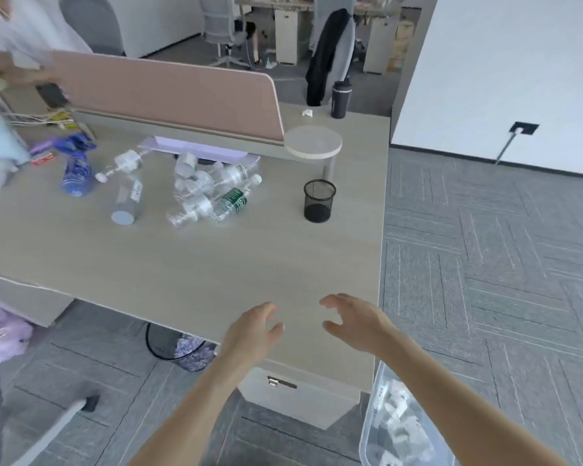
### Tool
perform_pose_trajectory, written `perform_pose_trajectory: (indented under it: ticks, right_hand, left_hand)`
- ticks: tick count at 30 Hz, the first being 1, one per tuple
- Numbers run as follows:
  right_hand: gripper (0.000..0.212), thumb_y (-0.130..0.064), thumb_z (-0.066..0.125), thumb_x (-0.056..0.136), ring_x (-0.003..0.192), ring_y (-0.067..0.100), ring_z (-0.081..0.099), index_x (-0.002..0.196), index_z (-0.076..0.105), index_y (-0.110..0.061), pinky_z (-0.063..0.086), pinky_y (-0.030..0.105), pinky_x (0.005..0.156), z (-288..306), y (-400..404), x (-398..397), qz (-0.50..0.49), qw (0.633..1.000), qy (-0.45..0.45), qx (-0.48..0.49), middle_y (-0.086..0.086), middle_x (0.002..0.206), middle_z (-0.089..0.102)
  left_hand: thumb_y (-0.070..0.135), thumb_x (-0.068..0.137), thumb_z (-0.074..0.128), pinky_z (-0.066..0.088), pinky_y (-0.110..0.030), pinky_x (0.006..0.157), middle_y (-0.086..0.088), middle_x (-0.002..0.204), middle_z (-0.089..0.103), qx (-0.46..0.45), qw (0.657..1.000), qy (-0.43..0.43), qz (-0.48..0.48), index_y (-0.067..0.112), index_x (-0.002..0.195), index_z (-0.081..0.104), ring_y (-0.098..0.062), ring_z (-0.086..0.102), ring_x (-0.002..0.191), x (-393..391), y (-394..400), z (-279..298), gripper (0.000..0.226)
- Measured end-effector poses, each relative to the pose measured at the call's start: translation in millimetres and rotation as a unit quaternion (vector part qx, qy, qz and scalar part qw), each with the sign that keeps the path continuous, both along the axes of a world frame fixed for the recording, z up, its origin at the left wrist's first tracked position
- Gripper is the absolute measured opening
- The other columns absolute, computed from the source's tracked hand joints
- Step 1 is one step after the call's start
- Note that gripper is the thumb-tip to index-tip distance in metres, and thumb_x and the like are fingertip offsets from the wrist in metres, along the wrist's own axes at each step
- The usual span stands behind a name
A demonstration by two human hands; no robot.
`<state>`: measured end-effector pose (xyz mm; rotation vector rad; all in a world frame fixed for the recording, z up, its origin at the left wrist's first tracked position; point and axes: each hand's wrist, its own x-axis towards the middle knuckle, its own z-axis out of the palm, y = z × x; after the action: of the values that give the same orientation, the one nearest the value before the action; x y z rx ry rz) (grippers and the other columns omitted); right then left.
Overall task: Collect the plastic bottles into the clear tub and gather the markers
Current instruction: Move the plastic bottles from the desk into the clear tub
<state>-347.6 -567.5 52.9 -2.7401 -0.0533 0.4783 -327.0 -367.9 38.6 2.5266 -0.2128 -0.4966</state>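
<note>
Pale wood-grain laminate desk [182,264] fills the centre of the frame. Left hand [249,331] and right hand [354,319] hover over its near edge at lower centre, palms facing each other; fingers [330,301] spread and loosely curled, empty, touching nothing.

Pile of crumpled clear plastic bottles [199,193] lies on the desk at upper centre, well apart from the hands. One green-labelled clear bottle [234,201] in the pile has white lettering, too blurred to read. Left of the pile: a grey cylindrical bottle [127,203] on its side with a white label, text unreadable; a clear bottle with a pinkish cap [122,164]; a blue patterned bottle [77,174], print unreadable.

Black wire-mesh pen cup [319,205] stands upright right of the pile, apart from it. No markers can be made out.

Clear plastic tub [371,428] sits on the grey patterned carpet at lower right, beside the desk corner, partly hidden by the right forearm; it holds several clear bottles with white labels, blurred.

Dusty-pink fabric divider panel [169,92] runs along the desk's far edge. A round pale shelf disc [313,142] sits at its end. Dark lidded tumbler [340,99] stands at upper centre right.
</note>
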Motion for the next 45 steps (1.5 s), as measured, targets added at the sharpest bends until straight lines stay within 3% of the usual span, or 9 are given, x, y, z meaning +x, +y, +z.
perform_pose_trajectory:
  ticks: [10,18,30,35,45]
  right_hand:
    - [0.041,-0.033,0.051,0.093,0.120,0.014,0.054,0.134,0.048,-0.026,0.041,0.025,0.096,4,184,79,0.030,0.998,-0.040,0.025,-0.009,0.135,0.053]
    - [0.043,-0.035,0.047,0.094,0.123,0.018,0.051,0.136,0.044,-0.026,0.040,0.031,0.101,0,273,143,0.082,0.996,-0.032,-0.022,-0.004,0.135,0.052]
    - [0.043,-0.034,0.047,0.094,0.122,0.023,0.050,0.136,0.044,-0.024,0.037,0.035,0.100,-15,274,260,0.047,0.997,-0.021,-0.066,0.000,0.132,0.053]
    - [0.043,-0.035,0.048,0.094,0.123,0.023,0.049,0.136,0.044,-0.024,0.038,0.035,0.100,-17,257,290,0.009,0.996,-0.014,-0.090,0.001,0.135,0.052]
    - [0.049,-0.033,0.051,0.090,0.123,0.026,0.043,0.136,0.040,-0.020,0.036,0.036,0.098,-31,250,354,-0.175,0.979,-0.062,-0.078,0.001,0.140,0.040]
  left_hand:
    - [0.029,0.092,0.052,0.043,-0.030,0.092,0.000,0.124,0.061,0.006,0.998,-0.028,0.052,0.019,0.128,0.051,-0.018,0.057,0.114,66,197,17,0.037]
    - [0.029,0.091,0.052,0.046,-0.033,0.093,0.001,0.122,0.062,0.010,0.996,-0.029,0.081,0.020,0.127,0.052,-0.018,0.058,0.112,120,284,11,0.037]
    - [0.028,0.092,0.049,0.042,-0.030,0.092,0.003,0.132,0.055,0.038,0.997,0.003,0.065,0.021,0.131,0.047,-0.016,0.053,0.119,239,272,-8,0.040]
    - [0.028,0.092,0.048,0.045,-0.035,0.091,0.001,0.132,0.052,0.053,0.998,0.002,0.032,0.020,0.129,0.047,-0.021,0.054,0.115,286,257,-11,0.038]
    - [0.031,0.089,0.053,0.042,-0.037,0.091,-0.005,0.128,0.047,0.039,0.996,-0.053,-0.062,0.018,0.133,0.040,-0.027,0.046,0.120,360,224,-31,0.047]
